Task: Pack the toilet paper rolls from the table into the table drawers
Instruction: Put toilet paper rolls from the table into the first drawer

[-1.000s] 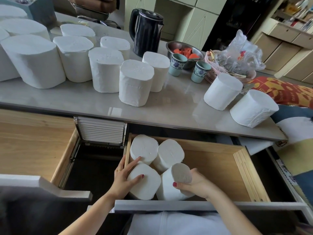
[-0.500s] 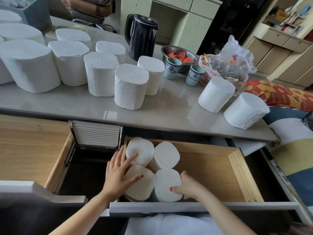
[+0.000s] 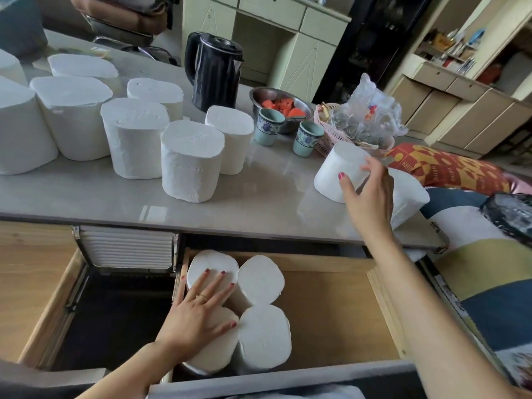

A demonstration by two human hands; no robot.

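Observation:
Several white toilet paper rolls [image 3: 190,162] stand on the grey table [image 3: 259,197], mostly at the left. Two more sit near the table's right end. My right hand [image 3: 367,194] grips the nearer one [image 3: 334,174], thumb on its front and fingers round its right side. The other roll [image 3: 410,200] lies just behind that hand. Below, the right drawer [image 3: 331,312] is pulled out with several rolls [image 3: 262,338] standing at its left end. My left hand [image 3: 201,309] rests flat on top of the two leftmost ones, fingers spread.
A black kettle [image 3: 214,70], a steel bowl of red fruit [image 3: 280,106], two patterned cups [image 3: 267,126] and a pink basket with a plastic bag [image 3: 365,119] stand at the table's back. The left drawer [image 3: 28,283] is also pulled out. The right drawer's right half is bare wood.
My right hand left the front roll in the drawer and rose to the table's right end, taking hold of a roll. My left hand slid further onto the drawer rolls.

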